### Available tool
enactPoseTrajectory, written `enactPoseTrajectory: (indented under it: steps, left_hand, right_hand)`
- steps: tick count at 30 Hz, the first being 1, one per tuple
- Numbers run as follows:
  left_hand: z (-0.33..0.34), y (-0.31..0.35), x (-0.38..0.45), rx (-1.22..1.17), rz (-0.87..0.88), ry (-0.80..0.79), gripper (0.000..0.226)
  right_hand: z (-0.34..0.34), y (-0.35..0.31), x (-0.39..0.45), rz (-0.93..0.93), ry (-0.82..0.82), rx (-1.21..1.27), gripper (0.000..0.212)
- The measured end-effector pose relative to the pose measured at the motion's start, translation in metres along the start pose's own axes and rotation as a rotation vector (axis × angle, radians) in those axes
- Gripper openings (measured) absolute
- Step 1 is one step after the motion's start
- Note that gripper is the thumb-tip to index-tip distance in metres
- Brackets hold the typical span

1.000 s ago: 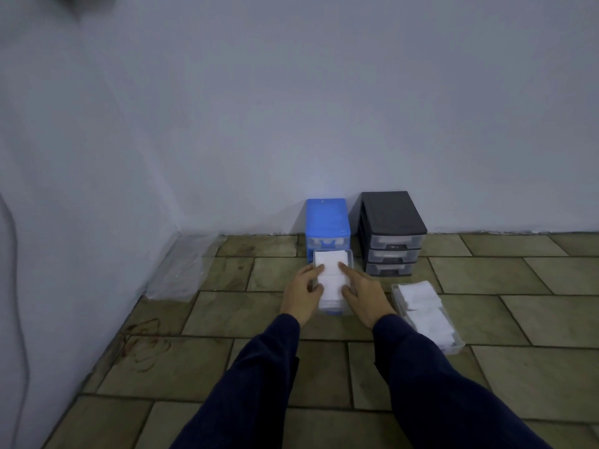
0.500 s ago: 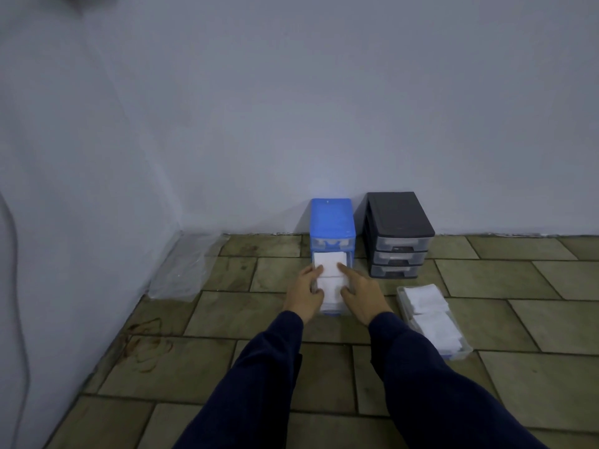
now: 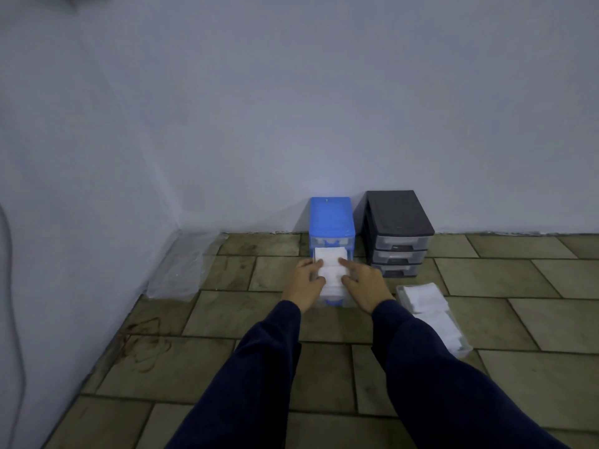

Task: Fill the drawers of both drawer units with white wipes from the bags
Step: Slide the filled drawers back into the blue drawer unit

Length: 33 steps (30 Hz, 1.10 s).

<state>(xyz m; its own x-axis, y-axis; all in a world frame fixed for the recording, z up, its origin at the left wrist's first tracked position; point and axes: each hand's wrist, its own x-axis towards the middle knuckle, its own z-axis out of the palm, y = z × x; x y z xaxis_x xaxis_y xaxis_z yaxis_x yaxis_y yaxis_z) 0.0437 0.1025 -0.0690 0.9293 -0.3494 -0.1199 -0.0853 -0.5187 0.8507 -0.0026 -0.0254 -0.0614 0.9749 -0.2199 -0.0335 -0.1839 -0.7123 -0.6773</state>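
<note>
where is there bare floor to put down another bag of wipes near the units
Bare tiles lie between the empty clear bag at the left wall and the blue unit, and right of the black unit beyond the bag of wipes. It is crowded in front of the blue unit, where both hands flank the open drawer.

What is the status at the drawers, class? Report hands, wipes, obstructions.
Left hand and right hand flank open drawer of blue unit. Wipes inside. Nothing blocking.
</note>
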Motion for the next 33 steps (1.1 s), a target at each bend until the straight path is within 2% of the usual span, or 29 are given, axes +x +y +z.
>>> enactPoseTrajectory:
  steps: [8,16,26,33]
  left_hand:
    - [0.001,-0.004,-0.001,0.001,0.053,0.010,0.047]
    - [0.004,-0.005,0.000,0.102,0.121,0.030,0.052]
    - [0.005,-0.002,0.010,0.223,0.113,-0.008,0.054]
    - [0.003,-0.001,0.019,0.213,0.127,0.004,0.045]
  right_hand:
    - [0.005,0.008,-0.004,-0.033,0.013,0.044,0.049]
    - [0.005,0.004,0.004,-0.054,-0.068,-0.078,0.062]
    - [0.011,0.003,0.016,0.005,-0.109,-0.149,0.059]
    - [0.010,0.001,0.024,0.011,-0.100,-0.117,0.058]
